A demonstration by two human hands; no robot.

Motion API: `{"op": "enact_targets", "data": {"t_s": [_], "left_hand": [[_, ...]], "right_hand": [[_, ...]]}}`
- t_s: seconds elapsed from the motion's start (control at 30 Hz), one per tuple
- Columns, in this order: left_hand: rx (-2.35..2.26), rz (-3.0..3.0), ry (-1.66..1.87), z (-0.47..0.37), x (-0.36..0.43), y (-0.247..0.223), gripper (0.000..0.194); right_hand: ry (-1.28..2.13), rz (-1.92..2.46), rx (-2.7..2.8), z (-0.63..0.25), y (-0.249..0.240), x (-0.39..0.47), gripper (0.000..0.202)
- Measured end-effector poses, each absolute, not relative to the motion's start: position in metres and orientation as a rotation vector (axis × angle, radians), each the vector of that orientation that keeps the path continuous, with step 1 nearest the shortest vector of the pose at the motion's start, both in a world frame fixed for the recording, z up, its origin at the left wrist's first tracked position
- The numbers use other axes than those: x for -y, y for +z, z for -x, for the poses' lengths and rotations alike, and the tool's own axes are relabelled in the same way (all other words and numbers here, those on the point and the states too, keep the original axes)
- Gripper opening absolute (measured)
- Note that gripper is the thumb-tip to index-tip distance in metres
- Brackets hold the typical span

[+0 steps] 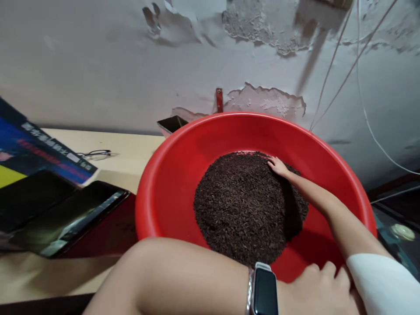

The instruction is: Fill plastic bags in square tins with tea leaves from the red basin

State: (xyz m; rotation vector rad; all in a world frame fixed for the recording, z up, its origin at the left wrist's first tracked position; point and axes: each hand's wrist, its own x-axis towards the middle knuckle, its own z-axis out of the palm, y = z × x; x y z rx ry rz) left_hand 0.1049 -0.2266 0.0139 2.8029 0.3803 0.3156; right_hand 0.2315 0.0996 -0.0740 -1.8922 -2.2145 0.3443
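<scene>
A large red plastic basin (164, 175) holds a broad heap of small, dark brown, slender pieces (243, 205) that look like loose dried tea leaves. My right hand (278, 166) reaches over the basin's right side and rests at the far edge of the heap, fingers stretched out and touching the pieces. A white sleeve (387, 284) is drawn up to that arm's elbow. Across the near rim lies my left arm, wearing a smartwatch (265, 291) and a bracelet. My left hand (323, 291) is closed at the sleeve's edge, its fingertips hidden.
To the left stand a dark open case (68, 214), a blue printed box (42, 144) and eyeglasses (98, 153) on a pale tabletop (131, 151). Behind the basin is a peeling wall (108, 65). White cords (361, 83) hang at the right.
</scene>
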Motion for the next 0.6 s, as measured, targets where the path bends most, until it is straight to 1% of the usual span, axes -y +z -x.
{"op": "enact_targets", "data": {"t_s": [0.1,0.2,0.4,0.6], "left_hand": [[-0.437,-2.662,0.246,-0.117,0.221,-0.013,0.018],[-0.438,-2.57,0.241,-0.119,0.219,-0.026,0.019],[-0.458,-2.57,0.297,-0.11,0.226,-0.011,0.023],[-0.438,-2.628,0.325,-0.104,0.228,0.006,0.025]], "right_hand": [[0.387,1.89,2.148,-0.228,-0.087,-0.115,0.052],[0.494,1.841,2.164,-0.229,-0.089,-0.122,0.051],[0.693,1.685,2.241,-0.221,-0.096,-0.1,0.044],[0.78,1.623,2.246,-0.203,-0.099,-0.059,0.046]]}}
